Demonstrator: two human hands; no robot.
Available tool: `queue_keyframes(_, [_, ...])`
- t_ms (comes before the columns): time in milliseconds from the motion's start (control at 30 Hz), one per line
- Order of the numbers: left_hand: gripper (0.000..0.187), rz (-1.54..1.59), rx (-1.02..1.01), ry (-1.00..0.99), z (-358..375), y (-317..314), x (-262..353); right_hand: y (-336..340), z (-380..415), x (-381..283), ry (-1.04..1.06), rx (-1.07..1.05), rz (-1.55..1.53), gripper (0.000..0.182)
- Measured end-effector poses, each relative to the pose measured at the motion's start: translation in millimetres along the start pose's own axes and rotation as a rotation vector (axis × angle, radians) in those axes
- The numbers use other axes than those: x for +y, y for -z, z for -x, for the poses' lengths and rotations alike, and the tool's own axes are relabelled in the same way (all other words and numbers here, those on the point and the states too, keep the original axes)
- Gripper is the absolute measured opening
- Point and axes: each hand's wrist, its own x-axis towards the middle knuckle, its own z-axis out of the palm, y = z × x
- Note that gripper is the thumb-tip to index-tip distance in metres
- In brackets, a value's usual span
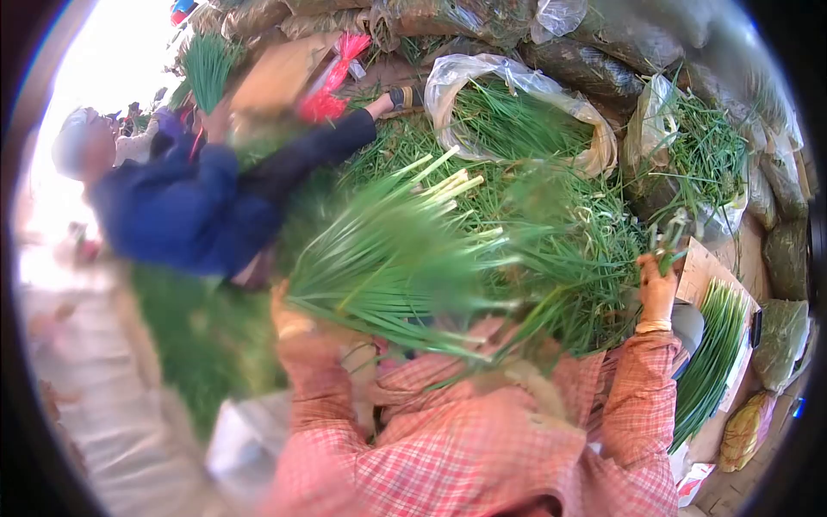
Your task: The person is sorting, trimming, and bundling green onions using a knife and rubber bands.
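A large loose bunch of garlic chives [388, 258] fans out in front of my chest, its pale cut ends pointing up and right. My left hand [291, 312] is closed around the leafy end, with its fingers partly hidden and blurred. Off to the right, my right hand [657, 289] grips a small clump of chives [668, 241] with whitish ends sticking up. Beneath both hands lies a heap of loose green leaves and trimmings [586, 224]. Beside my right forearm, a neat bundle of chives [715, 353] rests on a board [696, 267].
A clear plastic bag [439, 95] full of greens lies open ahead. Another bag of greens [706, 146] stands at the right. A co-worker in blue [181, 215] sits at the left, one leg stretched towards the heap. Stuffed sacks [586, 73] line the back.
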Motion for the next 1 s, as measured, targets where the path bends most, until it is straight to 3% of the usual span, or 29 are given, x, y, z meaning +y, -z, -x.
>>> queue_keyframes(67, [0.032, 0.044, -0.039, 0.0, 18.9, -15.7, 2.9, -47.9, 17.9, -51.3, 0.366, -0.049, 0.141, 0.018])
queue_keyframes(100, [0.033, 0.061, -0.081, -0.006, 29.2, -25.0, 4.6, -72.4, 28.6, -65.2, 0.419, -0.238, 0.082, 0.035])
queue_keyframes(133, [0.034, 0.078, -0.125, -0.014, 37.3, -33.2, 6.4, -97.9, 40.8, -76.8, 0.228, -0.427, -0.038, 0.055])
queue_keyframes(167, [0.035, -0.035, -0.133, -0.044, 28.8, -31.6, 5.7, -116.3, 44.2, -82.5, 0.402, -0.555, 0.366, 0.07])
queue_keyframes(200, [0.035, -0.144, -0.139, -0.077, 10.9, -24.4, 2.2, -139.7, 54.9, -90.2, 0.509, -0.615, 0.456, 0.062])
queue_keyframes(233, [0.035, -0.249, -0.141, -0.11, -2.8, -20.2, -1.0, -144.6, 54.7, -88.0, 0.423, -0.68, 0.515, 0.055])
queue_keyframes(300, [0.035, -0.151, -0.18, -0.095, -18.6, -19.1, -5.4, -158.0, 53.4, -68.5, 0.243, -0.819, 0.638, 0.043])
queue_keyframes(367, [0.035, -0.043, -0.192, -0.07, -28.2, -10.2, -15.6, -123.0, 13.4, -28.3, 0.547, -0.596, 0.473, 0.024])
queue_keyframes(433, [0.036, 0.06, -0.215, -0.05, -32.9, -9.6, -22.2, -80.0, -22.0, -38.0, 0.006, -0.179, 0.298, 0.02])
queue_keyframes(500, [0.039, 0.029, -0.15, -0.092, 26.3, -46.7, -12.5, -68.5, -29.1, -39.6, 0.168, -0.134, 0.212, 0.011])
queue_keyframes(533, [0.04, 0.051, -0.145, -0.094, 33.7, -52.0, -11.8, -95.5, -1.5, -69.3, 0.295, -0.16, 0.244, 0.012])
queue_keyframes(600, [0.04, 0.095, -0.169, -0.099, 32.2, -56.5, -8.4, -142.8, 44.0, -119.1, 0.165, -0.467, 0.353, 0.041])
queue_keyframes(633, [0.04, 0.111, -0.18, -0.104, 31.0, -56.4, -7.3, -165.0, 45.8, -118.5, 0.219, -0.568, 0.504, 0.054])
queue_keyframes(667, [0.041, 0.115, -0.189, -0.109, 29.6, -56.8, -5.8, -187.7, 48.8, -116.2, 0.032, -0.712, 0.551, 0.065])
queue_keyframes(733, [0.041, 0.122, -0.198, -0.117, 30.6, -55.8, -3.2, -219.9, 58.3, -105.9, -0.186, -0.875, 0.294, 0.051])
queue_keyframes(833, [0.042, 0.144, -0.204, -0.13, 28.4, -52.2, 0.8, -233.3, 67.3, -72.8, -0.456, -0.872, 0.078, 0.039])
queue_keyframes(967, [0.043, 0.181, -0.231, -0.157, 31.3, -55.6, -0.8, -226.7, 75.4, -42.7, -0.322, -0.795, 0.101, 0.03])
queue_keyframes(1000, [0.043, 0.194, -0.242, -0.167, 32.8, -56.7, -2.6, -220.5, 73.5, -26.1, -0.174, -0.762, 0.181, 0.027])
